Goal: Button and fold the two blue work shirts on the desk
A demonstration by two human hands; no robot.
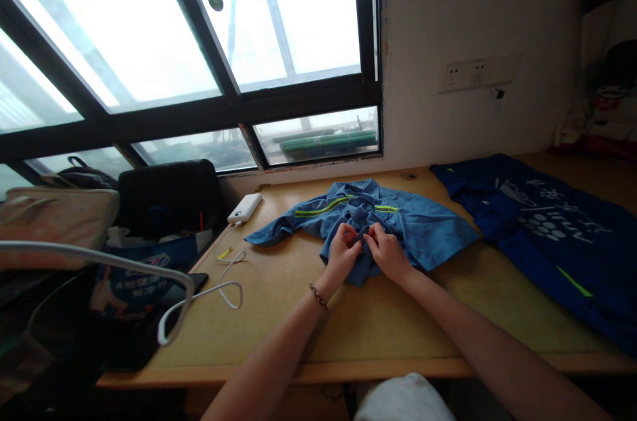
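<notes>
A blue jacket (423, 222) with yellow-green stripes lies spread and partly bunched on the wooden table (279, 315). One sleeve stretches out to the left. At the jacket's near edge, my left hand (343, 250) pinches a fold of the fabric, a beaded bracelet on its wrist. My right hand (387, 252) is closed on the same bunched part, just beside the left. Both sets of fingertips almost meet on the cloth. Which part of the jacket is between them I cannot tell.
A darker blue garment (542, 215) with white print lies on the right, touching the jacket. A white power bank (245, 207) with a cable (233, 281) sits at the left edge. Bags (54, 225) and a black chair back (169, 195) stand left of the table.
</notes>
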